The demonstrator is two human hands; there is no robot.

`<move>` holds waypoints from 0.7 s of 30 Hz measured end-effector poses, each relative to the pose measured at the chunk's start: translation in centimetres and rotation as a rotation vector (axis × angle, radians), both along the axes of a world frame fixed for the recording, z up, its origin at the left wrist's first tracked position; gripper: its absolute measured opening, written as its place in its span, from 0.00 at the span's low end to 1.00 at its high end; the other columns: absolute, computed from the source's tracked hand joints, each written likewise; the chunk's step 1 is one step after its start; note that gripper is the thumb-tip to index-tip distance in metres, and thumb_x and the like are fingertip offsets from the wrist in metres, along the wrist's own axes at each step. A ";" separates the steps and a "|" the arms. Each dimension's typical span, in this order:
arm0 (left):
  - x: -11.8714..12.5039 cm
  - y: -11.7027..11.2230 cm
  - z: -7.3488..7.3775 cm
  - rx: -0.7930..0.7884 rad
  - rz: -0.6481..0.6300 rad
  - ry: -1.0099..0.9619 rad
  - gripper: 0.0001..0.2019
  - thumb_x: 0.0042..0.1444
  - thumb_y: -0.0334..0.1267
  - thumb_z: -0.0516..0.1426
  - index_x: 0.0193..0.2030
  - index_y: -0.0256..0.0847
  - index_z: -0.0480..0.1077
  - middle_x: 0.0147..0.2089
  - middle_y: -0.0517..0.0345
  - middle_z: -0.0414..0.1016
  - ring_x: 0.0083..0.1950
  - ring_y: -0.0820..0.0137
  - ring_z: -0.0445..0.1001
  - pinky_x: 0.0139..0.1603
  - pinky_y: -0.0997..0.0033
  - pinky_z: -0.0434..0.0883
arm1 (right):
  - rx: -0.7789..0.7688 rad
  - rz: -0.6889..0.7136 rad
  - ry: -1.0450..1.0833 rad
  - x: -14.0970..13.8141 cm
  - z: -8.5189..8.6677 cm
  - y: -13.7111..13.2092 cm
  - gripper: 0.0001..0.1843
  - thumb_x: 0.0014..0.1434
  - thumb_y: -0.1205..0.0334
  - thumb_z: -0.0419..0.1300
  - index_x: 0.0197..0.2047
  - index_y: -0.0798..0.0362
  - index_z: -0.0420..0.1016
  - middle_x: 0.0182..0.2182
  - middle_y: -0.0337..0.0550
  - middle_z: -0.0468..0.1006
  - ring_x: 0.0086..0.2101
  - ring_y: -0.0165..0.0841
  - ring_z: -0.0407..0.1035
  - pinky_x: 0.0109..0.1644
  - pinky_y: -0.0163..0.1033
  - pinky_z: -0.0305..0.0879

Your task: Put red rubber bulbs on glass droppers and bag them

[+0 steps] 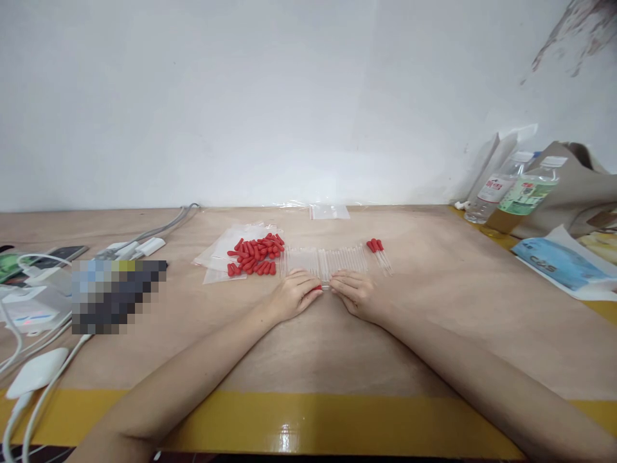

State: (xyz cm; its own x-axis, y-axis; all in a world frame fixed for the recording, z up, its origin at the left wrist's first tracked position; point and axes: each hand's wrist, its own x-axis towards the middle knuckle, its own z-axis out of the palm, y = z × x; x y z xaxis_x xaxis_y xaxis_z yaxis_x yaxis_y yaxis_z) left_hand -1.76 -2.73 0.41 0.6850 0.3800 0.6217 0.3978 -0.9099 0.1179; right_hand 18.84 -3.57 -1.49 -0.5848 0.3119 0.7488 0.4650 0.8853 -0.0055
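Note:
My left hand [297, 294] is closed on a red rubber bulb [317, 288], mostly covered by the fingers. From the bulb a clear glass tube [326, 287] runs across to my right hand [354, 292], whose fingers are closed on its other end. Just beyond both hands lies a row of clear tubes [322, 260], side by side. Left of the row, a heap of loose red bulbs [255, 254] rests on clear plastic bags [212, 257]. Several droppers with red bulbs on their tubes [378, 251] lie together to the right of the row.
Chargers and white cables [38, 308] crowd the left side, with a phone [62, 255] behind. Two plastic bottles [525, 193], a grey bag [573, 186] and a blue packet [559, 262] stand or lie at the right. A small plastic bag [330, 212] lies by the wall.

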 end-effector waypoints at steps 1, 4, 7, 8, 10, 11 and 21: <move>0.0 0.0 0.0 0.002 -0.009 0.002 0.06 0.57 0.34 0.51 0.38 0.36 0.68 0.34 0.53 0.75 0.37 0.70 0.71 0.45 0.65 0.67 | -0.008 0.009 -0.009 0.0 -0.1 0.0 0.13 0.57 0.73 0.49 0.43 0.55 0.69 0.35 0.45 0.76 0.41 0.32 0.69 0.50 0.43 0.66; 0.1 -0.1 0.1 -0.013 -0.019 0.008 0.07 0.57 0.34 0.50 0.38 0.36 0.68 0.35 0.53 0.75 0.38 0.69 0.71 0.45 0.65 0.67 | -0.026 0.020 -0.005 -0.1 -0.3 0.1 0.13 0.56 0.73 0.50 0.43 0.55 0.69 0.35 0.45 0.76 0.41 0.32 0.69 0.51 0.43 0.65; 0.1 -0.2 0.1 -0.048 -0.017 0.019 0.08 0.58 0.35 0.49 0.39 0.37 0.68 0.36 0.52 0.75 0.39 0.69 0.72 0.45 0.65 0.67 | -0.048 0.012 -0.004 -0.3 -0.5 0.2 0.12 0.57 0.72 0.50 0.43 0.54 0.69 0.35 0.45 0.76 0.40 0.31 0.69 0.52 0.42 0.64; 0.1 -0.2 0.1 -0.057 -0.017 0.021 0.08 0.58 0.35 0.49 0.39 0.37 0.68 0.36 0.52 0.75 0.39 0.69 0.72 0.45 0.65 0.67 | -0.056 0.009 -0.010 -0.4 -0.5 0.2 0.12 0.57 0.72 0.49 0.43 0.54 0.69 0.35 0.44 0.76 0.40 0.31 0.69 0.52 0.42 0.64; 0.1 -0.2 0.1 -0.072 -0.020 0.023 0.09 0.59 0.36 0.49 0.39 0.37 0.68 0.37 0.51 0.75 0.40 0.69 0.72 0.46 0.64 0.67 | -0.065 0.008 -0.019 -0.6 -0.4 0.2 0.12 0.58 0.71 0.48 0.43 0.53 0.69 0.35 0.44 0.76 0.39 0.31 0.69 0.52 0.43 0.64; 0.2 -0.1 0.2 -0.079 -0.020 0.025 0.09 0.59 0.36 0.49 0.39 0.37 0.68 0.37 0.51 0.75 0.40 0.68 0.72 0.46 0.63 0.67 | -0.067 0.006 -0.024 -0.7 -0.2 0.1 0.12 0.59 0.71 0.48 0.43 0.53 0.69 0.35 0.44 0.76 0.39 0.31 0.69 0.51 0.43 0.64; -1.3 0.0 0.4 -0.088 0.250 -0.083 0.26 0.49 0.48 0.57 0.53 0.39 0.60 0.52 0.46 0.65 0.55 0.59 0.62 0.55 0.55 0.60 | -0.128 -0.613 0.062 2.0 2.2 0.6 0.14 0.59 0.60 0.50 0.33 0.53 0.75 0.29 0.45 0.73 0.33 0.34 0.64 0.40 0.41 0.55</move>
State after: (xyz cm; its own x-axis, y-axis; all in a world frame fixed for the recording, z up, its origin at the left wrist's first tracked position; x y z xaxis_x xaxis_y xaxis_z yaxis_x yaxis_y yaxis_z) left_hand -3.04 -2.72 0.80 0.5114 0.5856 0.6289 0.5941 -0.7697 0.2336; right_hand 20.83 -2.99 0.71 -0.2283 0.6665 0.7097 0.8832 0.4486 -0.1371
